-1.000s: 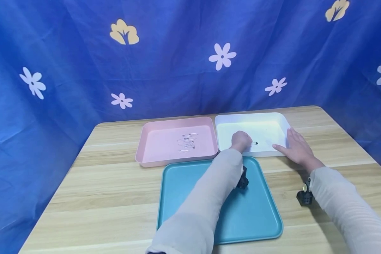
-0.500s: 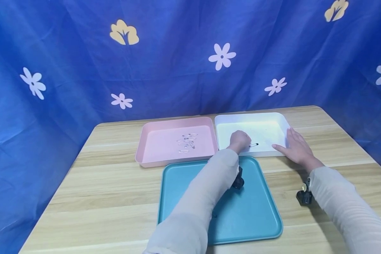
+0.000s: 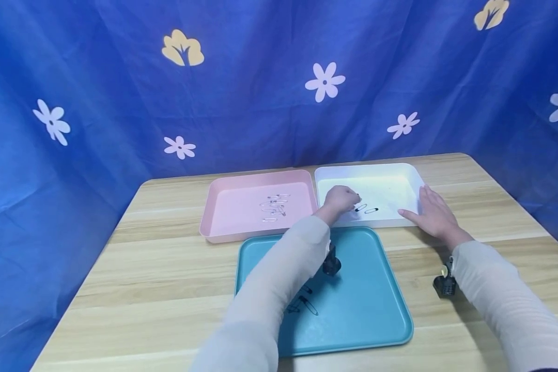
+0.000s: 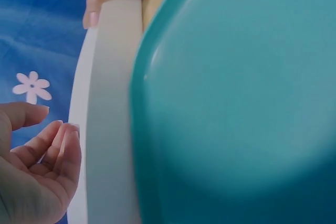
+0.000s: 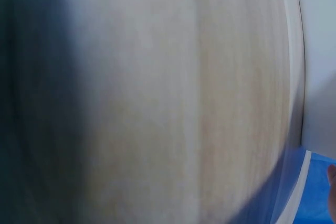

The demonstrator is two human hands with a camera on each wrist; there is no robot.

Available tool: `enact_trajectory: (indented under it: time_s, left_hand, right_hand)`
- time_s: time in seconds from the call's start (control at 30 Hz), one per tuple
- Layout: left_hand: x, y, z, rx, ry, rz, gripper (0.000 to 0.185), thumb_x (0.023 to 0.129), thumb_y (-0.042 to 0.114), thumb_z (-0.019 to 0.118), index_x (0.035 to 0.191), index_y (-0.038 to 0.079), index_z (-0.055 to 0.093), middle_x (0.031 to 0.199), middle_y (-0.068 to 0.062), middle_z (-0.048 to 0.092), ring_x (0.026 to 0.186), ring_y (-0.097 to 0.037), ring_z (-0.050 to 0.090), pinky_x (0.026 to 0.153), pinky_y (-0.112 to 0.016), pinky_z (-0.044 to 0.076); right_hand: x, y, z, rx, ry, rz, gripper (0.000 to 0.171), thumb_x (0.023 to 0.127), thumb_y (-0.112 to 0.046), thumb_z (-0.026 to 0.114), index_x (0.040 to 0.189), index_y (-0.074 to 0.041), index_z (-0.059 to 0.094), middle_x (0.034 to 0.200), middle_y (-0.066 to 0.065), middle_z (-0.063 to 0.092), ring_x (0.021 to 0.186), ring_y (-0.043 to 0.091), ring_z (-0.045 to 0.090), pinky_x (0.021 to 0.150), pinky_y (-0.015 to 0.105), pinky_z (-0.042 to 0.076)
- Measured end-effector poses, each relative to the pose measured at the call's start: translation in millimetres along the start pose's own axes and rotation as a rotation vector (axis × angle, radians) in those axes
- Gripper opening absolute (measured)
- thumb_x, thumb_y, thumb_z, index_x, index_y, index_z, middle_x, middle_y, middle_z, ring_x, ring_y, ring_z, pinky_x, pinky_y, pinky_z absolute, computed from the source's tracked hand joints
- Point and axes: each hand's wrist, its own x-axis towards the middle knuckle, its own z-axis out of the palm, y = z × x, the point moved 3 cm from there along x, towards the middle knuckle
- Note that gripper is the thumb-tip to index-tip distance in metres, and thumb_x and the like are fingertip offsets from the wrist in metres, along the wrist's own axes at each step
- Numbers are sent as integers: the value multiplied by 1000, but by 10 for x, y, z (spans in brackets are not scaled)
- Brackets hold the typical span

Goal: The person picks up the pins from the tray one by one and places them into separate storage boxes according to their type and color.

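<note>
My left hand (image 3: 341, 199) is above the left part of the white tray (image 3: 367, 223). In the left wrist view its thumb stands apart from the loosely bent fingers (image 4: 68, 156), and I see nothing between them. Just right of this hand, on the tray floor, lie a black-headed safety pin (image 3: 360, 207) and another safety pin (image 3: 371, 211). My right hand (image 3: 434, 217) rests on the white tray's right rim with its fingers extended. Several dark safety pins (image 3: 309, 306) lie on the teal tray (image 3: 358, 310), partly hidden by the left sleeve.
A pink tray (image 3: 232, 214) holding several silver safety pins (image 3: 274, 206) stands left of the white one. The teal tray is in front of both, on a wooden table (image 3: 167, 268). A blue flowered curtain (image 3: 242, 103) hangs behind.
My left hand has drawn leftward, and a second safety pin now shows in the white tray. Pins on the teal tray have come into view beside the sleeve. The right hand stays put.
</note>
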Motion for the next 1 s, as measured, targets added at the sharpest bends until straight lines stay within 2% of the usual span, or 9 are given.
enact_trajectory:
  time_s: [0.1,0.17,0.3,0.5,0.63,0.77,0.87,1.0]
  left_hand:
    - [-127,14,-103,-91,-6,-1,13,77,12,62,84,3,66,79,-4,62,62,-11,56,51,-16,39]
    - [-183,5,-160,-132,-24,-10,12,77,12,61,84,3,65,81,-4,62,64,-11,56,53,-17,40]
    - [-283,-29,-260,-179,-53,-22,10,78,11,60,82,3,64,86,-3,60,70,-14,58,62,-21,45]
    - [-428,-122,-387,-220,-99,-52,12,79,15,60,85,5,62,88,-2,59,77,-17,58,71,-28,46]
    - [-517,-186,-467,-267,-117,-61,12,79,12,60,86,2,60,88,-5,57,78,-19,57,75,-33,46]
    - [-615,-232,-581,-276,-128,-57,12,79,9,60,86,-1,60,88,-7,56,76,-19,54,76,-35,46]
    - [-687,-269,-672,-246,-138,-44,14,79,10,60,88,-1,61,86,-8,58,75,-20,54,74,-33,47]
    - [-777,-343,-765,-185,-146,-20,15,79,12,60,88,1,62,80,-8,58,71,-19,53,65,-26,46]
  right_hand:
    - [3,-6,-9,-1,0,-5,97,82,-60,35,130,15,-3,135,32,-3,125,41,-2,100,48,2]
    - [2,-14,-14,1,0,-6,97,82,-60,35,130,15,-3,135,32,-4,125,41,-1,100,49,2]
    - [4,-17,-13,4,1,-4,97,81,-60,35,130,15,-3,135,32,-4,125,41,-1,100,49,2]
    - [-15,-26,-14,10,-4,-1,97,81,-60,36,129,15,-4,135,32,-4,125,41,-2,100,49,2]
    - [-17,-34,-8,8,-5,-2,98,81,-60,35,129,15,-4,135,33,-3,125,41,-2,100,49,1]
    - [-20,-36,-10,12,-1,-3,98,81,-60,35,129,16,-4,135,33,-3,125,41,-2,100,48,1]
    - [-27,-39,-17,19,4,-5,98,81,-60,35,129,16,-4,135,33,-4,125,41,-2,100,48,0]
    - [-34,-36,-16,21,2,-6,98,81,-60,35,129,16,-4,135,32,-5,125,41,-2,100,49,0]
